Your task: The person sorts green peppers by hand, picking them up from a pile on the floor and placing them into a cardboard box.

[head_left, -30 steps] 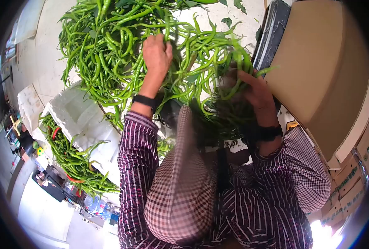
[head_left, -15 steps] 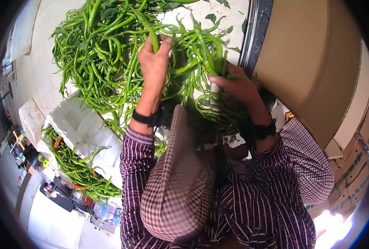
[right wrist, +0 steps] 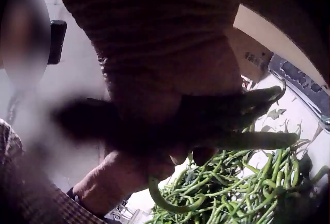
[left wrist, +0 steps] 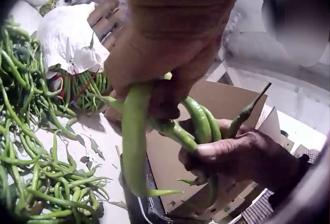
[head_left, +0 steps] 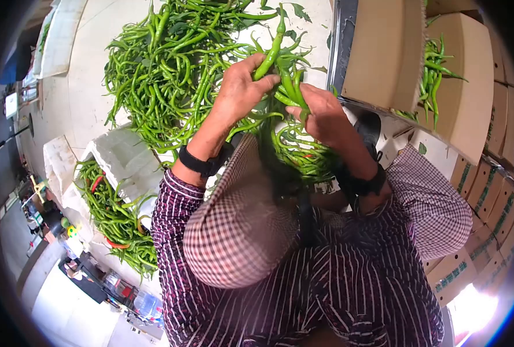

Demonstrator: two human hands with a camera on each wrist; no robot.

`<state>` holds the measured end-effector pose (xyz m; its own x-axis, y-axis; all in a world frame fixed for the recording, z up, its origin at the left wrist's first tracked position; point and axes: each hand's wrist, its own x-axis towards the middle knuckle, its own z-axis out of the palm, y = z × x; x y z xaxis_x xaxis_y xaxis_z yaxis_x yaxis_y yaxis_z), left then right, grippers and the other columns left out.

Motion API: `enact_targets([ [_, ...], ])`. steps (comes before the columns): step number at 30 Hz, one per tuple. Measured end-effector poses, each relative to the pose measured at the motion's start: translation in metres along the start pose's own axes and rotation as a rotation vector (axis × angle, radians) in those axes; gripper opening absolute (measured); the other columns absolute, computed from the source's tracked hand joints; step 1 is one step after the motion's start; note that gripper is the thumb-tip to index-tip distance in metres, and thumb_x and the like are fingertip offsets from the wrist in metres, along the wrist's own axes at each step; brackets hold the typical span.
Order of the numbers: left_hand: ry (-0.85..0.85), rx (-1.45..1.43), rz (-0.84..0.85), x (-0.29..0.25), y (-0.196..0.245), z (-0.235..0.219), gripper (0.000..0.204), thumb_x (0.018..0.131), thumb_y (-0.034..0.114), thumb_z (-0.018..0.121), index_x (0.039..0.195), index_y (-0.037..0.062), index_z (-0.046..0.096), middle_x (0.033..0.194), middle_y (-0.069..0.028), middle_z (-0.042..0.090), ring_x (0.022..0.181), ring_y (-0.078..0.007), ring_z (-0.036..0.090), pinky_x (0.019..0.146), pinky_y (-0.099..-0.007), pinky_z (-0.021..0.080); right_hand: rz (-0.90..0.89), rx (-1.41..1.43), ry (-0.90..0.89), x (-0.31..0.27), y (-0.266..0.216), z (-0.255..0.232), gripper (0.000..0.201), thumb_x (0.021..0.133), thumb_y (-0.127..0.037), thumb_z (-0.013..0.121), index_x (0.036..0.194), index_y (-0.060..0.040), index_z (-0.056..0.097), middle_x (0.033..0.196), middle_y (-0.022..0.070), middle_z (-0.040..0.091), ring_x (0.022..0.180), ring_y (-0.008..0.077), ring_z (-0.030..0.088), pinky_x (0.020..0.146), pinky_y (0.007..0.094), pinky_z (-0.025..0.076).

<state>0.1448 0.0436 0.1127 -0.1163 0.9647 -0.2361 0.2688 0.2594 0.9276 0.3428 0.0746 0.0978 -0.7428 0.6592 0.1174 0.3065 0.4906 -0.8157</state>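
Left of the left hand (head_left: 237, 97) spreads a heap of long green chilies (head_left: 160, 69). That hand pinches one chili (head_left: 275, 51) between thumb and curled fingers; the right hand (head_left: 329, 120), just beside it, grips a small bunch (head_left: 290, 88). Right of both stands a cardboard carton (head_left: 382, 55). The pods look light, smooth, snappable; probably best held mid-body, gently.

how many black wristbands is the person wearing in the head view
2: the left black wristband, behind the left hand, which pinches a green chili pepper, and the right black wristband, behind the right hand, which holds more. The striped sleeves could hide others.
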Motion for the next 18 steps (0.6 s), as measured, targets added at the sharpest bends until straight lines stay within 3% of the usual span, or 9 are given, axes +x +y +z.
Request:
enact_targets([
  [1, 0.0, 0.007, 0.011, -0.003, 0.005, -0.001, 0.023, 0.085, 0.01, 0.066, 0.105, -0.0019, 0.063, 0.086, -0.0027, 0.063, 0.07, -0.0082, 0.056, 0.065, -0.0237, 0.047, -0.037, -0.002, 0.059, -0.004, -0.006, -0.004, 0.034, 0.075, -0.006, 0.064, 0.106, 0.0026, 0.054, 0.093, 0.0213, 0.06, 0.088, 0.0431, 0.055, 0.073, 0.0477, 0.046],
  [3, -0.059, -0.103, -0.089, -0.01, 0.021, -0.007, 0.022, 0.084, 0.007, 0.065, 0.104, -0.0009, 0.062, 0.086, -0.0021, 0.062, 0.069, -0.0089, 0.056, 0.067, -0.0233, 0.047, -0.032, 0.064, 0.011, -0.009, -0.013, -0.014, 0.034, 0.078, -0.009, 0.065, 0.11, 0.0005, 0.059, 0.09, 0.0198, 0.063, 0.082, 0.0367, 0.061, 0.072, 0.0419, 0.049],
  [5, -0.072, -0.147, -0.035, -0.018, 0.047, -0.013, 0.023, 0.084, 0.012, 0.065, 0.104, 0.001, 0.061, 0.083, 0.0004, 0.059, 0.066, -0.007, 0.052, 0.061, -0.0215, 0.043, 0.341, 0.373, -0.113, -0.014, -0.04, -0.031, 0.036, 0.082, -0.011, 0.064, 0.117, -0.0044, 0.061, 0.081, 0.0162, 0.065, 0.071, 0.0247, 0.063, 0.068, 0.0347, 0.049],
  [6, -0.114, -0.171, -0.068, -0.022, 0.061, -0.017, 0.025, 0.084, 0.013, 0.065, 0.106, 0.0014, 0.061, 0.082, 0.0018, 0.058, 0.065, -0.0054, 0.05, 0.059, -0.0204, 0.04, 0.343, 0.435, -0.092, -0.02, -0.043, -0.031, 0.038, 0.086, -0.016, 0.063, 0.123, -0.0104, 0.061, 0.077, 0.009, 0.066, 0.066, 0.0123, 0.058, 0.065, 0.029, 0.048],
  [9, -0.171, -0.216, -0.094, -0.033, 0.084, -0.024, 0.027, 0.082, 0.016, 0.066, 0.106, 0.0032, 0.063, 0.076, 0.006, 0.054, 0.061, -0.0017, 0.043, 0.054, -0.0184, 0.033, 0.341, 0.601, -0.092, -0.035, -0.05, -0.033, 0.038, 0.087, -0.018, 0.063, 0.124, -0.0102, 0.06, 0.078, 0.0021, 0.066, 0.066, 0.0093, 0.056, 0.064, 0.0272, 0.047],
  [11, -0.321, 0.067, -0.133, -0.043, 0.117, -0.028, 0.026, 0.081, 0.02, 0.064, 0.099, 0.0002, 0.065, 0.075, 0.0011, 0.059, 0.066, -0.0077, 0.049, 0.06, -0.0242, 0.04, 0.39, 0.652, -0.106, -0.042, -0.07, -0.044, 0.038, 0.087, -0.02, 0.063, 0.124, -0.0107, 0.06, 0.079, 0.0, 0.065, 0.067, 0.0082, 0.055, 0.063, 0.026, 0.046],
  [15, -0.422, 0.309, 0.014, -0.066, 0.16, -0.037, 0.023, 0.081, 0.02, 0.063, 0.094, 0.0008, 0.065, 0.069, 0.0015, 0.055, 0.063, -0.0072, 0.048, 0.057, -0.0238, 0.037, 0.437, 0.633, -0.032, -0.057, -0.092, -0.067, 0.037, 0.089, -0.021, 0.062, 0.124, -0.0113, 0.061, 0.084, -0.0004, 0.065, 0.07, 0.0067, 0.052, 0.064, 0.0238, 0.046],
  [17, -0.356, 0.226, -0.028, -0.085, 0.192, -0.052, 0.021, 0.082, 0.019, 0.064, 0.093, 0.0012, 0.065, 0.069, 0.0013, 0.055, 0.061, -0.0068, 0.048, 0.055, -0.0229, 0.037, 0.401, 0.63, 0.018, -0.07, -0.087, -0.074, 0.036, 0.089, -0.021, 0.062, 0.122, -0.0079, 0.061, 0.09, 0.0031, 0.066, 0.073, 0.0069, 0.054, 0.065, 0.0241, 0.047],
  [18, -0.281, 0.136, -0.078, -0.097, 0.204, -0.053, 0.019, 0.082, 0.018, 0.065, 0.093, 0.0016, 0.064, 0.068, 0.0012, 0.055, 0.06, -0.0064, 0.048, 0.053, -0.022, 0.037, 0.463, 0.822, 0.091, -0.075, -0.087, -0.078, 0.037, 0.09, -0.021, 0.062, 0.123, -0.0058, 0.06, 0.092, 0.005, 0.066, 0.074, 0.0077, 0.055, 0.067, 0.0243, 0.048],
])
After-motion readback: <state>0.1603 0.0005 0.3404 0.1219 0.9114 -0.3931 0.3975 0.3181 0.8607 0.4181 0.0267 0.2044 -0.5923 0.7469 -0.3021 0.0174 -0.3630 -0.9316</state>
